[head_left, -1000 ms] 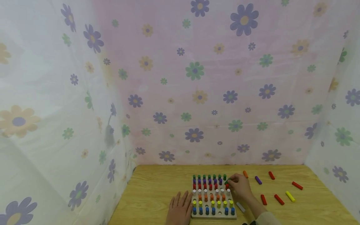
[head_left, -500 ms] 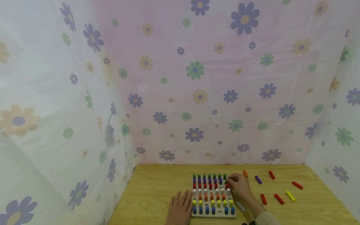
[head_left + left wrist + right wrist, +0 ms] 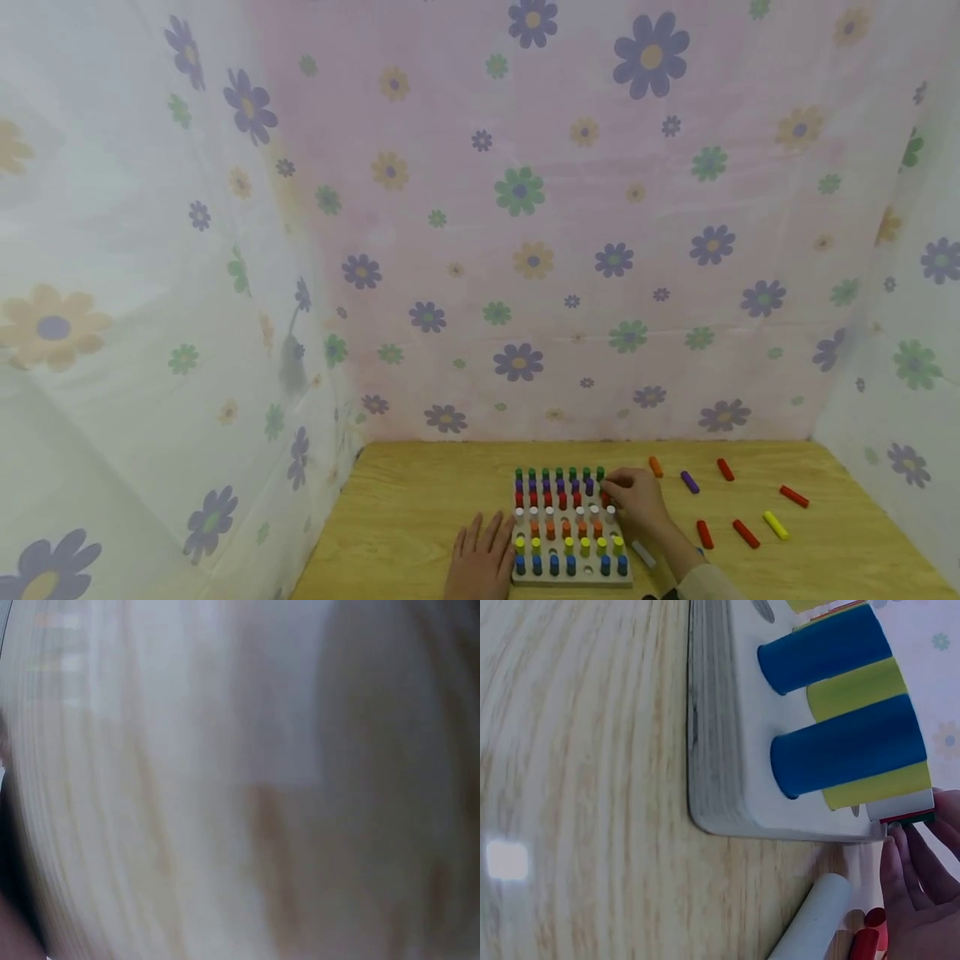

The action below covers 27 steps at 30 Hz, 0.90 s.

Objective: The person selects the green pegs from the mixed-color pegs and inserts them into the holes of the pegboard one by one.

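Note:
A pegboard point(image 3: 570, 581) carries rows of upright pegs in green, purple, red, white, orange, yellow and blue. My right hand point(image 3: 637, 500) is at the board's far right corner, at the right end of the purple row. In the right wrist view, its thumb and fingertips pinch a green peg point(image 3: 921, 818), mostly hidden behind white and yellow pegs; in the head view the fingers cover it. My left hand point(image 3: 482, 557) lies flat, fingers extended, against the board's left edge. The left wrist view holds only blurred wood grain.
Loose pegs lie right of the board: orange point(image 3: 656, 467), purple point(image 3: 690, 482), yellow point(image 3: 776, 525) and several red point(image 3: 746, 533). A white peg point(image 3: 643, 554) rests beside the board near my right wrist. Floral curtains point(image 3: 517, 292) enclose the wooden table point(image 3: 405, 500).
The right hand has shifted slightly left and down at the purple row's end. The green peg, earlier visible at the fingertips, is now covered in the head view. The left hand stays put.

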{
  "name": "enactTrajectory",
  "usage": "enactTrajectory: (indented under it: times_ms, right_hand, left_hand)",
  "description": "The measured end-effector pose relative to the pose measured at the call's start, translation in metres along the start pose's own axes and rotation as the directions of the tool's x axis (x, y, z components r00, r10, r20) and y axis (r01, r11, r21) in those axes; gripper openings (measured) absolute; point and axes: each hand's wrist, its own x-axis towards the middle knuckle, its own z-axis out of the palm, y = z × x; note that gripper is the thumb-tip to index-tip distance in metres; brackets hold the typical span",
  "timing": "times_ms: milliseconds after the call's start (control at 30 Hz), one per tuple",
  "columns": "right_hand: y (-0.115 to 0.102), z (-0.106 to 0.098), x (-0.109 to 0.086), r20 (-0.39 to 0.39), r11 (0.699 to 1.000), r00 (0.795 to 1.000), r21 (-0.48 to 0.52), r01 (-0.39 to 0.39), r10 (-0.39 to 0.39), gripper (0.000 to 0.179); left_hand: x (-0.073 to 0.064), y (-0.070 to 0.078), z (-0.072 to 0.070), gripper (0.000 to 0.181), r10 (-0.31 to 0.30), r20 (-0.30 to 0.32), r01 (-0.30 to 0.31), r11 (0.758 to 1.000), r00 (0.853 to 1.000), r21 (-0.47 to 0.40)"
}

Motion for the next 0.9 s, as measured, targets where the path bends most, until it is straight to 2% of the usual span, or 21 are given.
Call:
enactTrajectory:
  times_ms: [133, 267, 367, 533, 667, 767, 900]
  right_hand:
    - [0.005, -0.001, -0.003, 0.005, 1.000, 1.000, 0.005, -0.026, 0.026, 0.012]
    - [0.008, -0.001, -0.004, -0.012, 0.999, 1.000, 0.044, -0.015, 0.016, 0.014]
    - [0.009, -0.001, -0.003, -0.006, 0.998, 1.000, 0.067, -0.007, 0.007, 0.019]
    - [0.016, -0.006, 0.000, 0.019, 0.993, 0.999, 0.110, -0.051, 0.049, 0.024]
    - [0.020, -0.012, 0.000, 0.071, 0.991, 0.996, 0.117, -0.061, 0.053, 0.026]
    - [0.019, -0.018, -0.002, 0.098, 0.996, 0.995, 0.083, -0.039, 0.031, 0.027]
    - [0.014, -0.028, -0.005, 0.105, 0.999, 0.994, 0.015, 0.043, -0.044, 0.024]
  left_hand:
    - [-0.003, 0.000, 0.005, 0.053, 0.015, -0.030, -0.015, 1.000, 0.999, 0.008]
    - [-0.002, 0.000, 0.002, 0.054, 0.041, -0.038, -0.041, 0.999, 0.998, -0.003]
    - [0.000, 0.001, -0.005, 0.054, 0.046, -0.010, -0.046, 0.999, 0.999, -0.028]
    - [0.003, 0.002, -0.012, 0.056, 0.047, 0.055, -0.042, 0.995, 0.997, -0.093]
    - [0.004, 0.001, -0.013, 0.055, 0.055, 0.058, -0.049, 0.993, 0.997, -0.107]
    - [0.004, -0.001, -0.011, 0.054, 0.067, 0.041, -0.062, 0.992, 0.997, -0.110]
    - [0.007, -0.006, -0.013, 0.054, 0.091, 0.046, -0.082, 0.983, 0.995, -0.163]
